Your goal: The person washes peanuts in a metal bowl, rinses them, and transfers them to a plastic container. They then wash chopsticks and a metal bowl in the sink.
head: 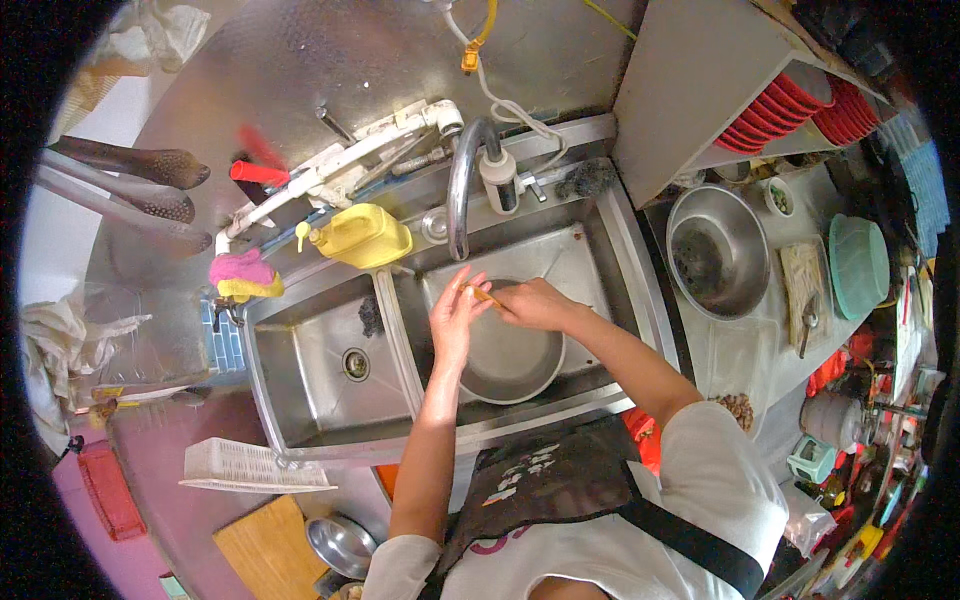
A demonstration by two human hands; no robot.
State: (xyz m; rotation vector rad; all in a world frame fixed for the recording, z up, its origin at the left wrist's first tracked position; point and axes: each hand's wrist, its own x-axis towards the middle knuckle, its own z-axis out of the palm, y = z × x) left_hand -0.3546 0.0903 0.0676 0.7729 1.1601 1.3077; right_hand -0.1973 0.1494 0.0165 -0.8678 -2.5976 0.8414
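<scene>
My left hand point(452, 311) is raised over a round metal basin point(517, 360), its thumb and fingers at one end of a slim orange-brown item point(484, 295). The other end of that item is in my right hand point(534, 304), whose fingers are curled around it. What the item is cannot be made out. The metal basin rests in the right compartment of a steel double sink point(600, 274). Just beyond my hands, the curved spout of a chrome faucet point(459, 202) points down. No stream of water is visible from it.
On the sink's back ledge stands a yellow plastic jug point(367, 236). A drain point(356, 364) lies in the left compartment. Along the right counter are a steel bowl point(718, 251) and a green plastic basin point(859, 266). A white basket point(247, 465) and a wooden board point(274, 547) sit at lower left.
</scene>
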